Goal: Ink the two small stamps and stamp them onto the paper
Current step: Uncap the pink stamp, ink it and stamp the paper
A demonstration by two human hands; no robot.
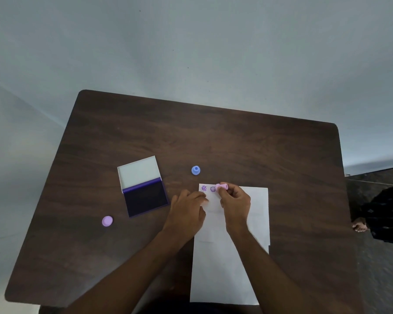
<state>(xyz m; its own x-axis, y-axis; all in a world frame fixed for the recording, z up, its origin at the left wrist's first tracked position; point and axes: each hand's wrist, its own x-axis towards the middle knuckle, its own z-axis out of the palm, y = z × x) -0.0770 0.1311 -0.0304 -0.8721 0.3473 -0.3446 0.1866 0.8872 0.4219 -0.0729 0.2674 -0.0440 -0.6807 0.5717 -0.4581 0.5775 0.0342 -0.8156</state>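
Observation:
A white sheet of paper lies on the dark wooden table. Two purple stamp prints sit side by side in its top left corner. My right hand holds a small pink stamp, tilted on its side just right of the prints. My left hand rests flat with its fingertips on the paper's left edge. A small blue stamp stands upright on the table above the paper. The ink pad lies open to the left, its white lid folded back.
A round lilac cap lies on the table near the left front, below the ink pad. Past the table's right edge, another person's dark patterned clothing and a foot show on the floor.

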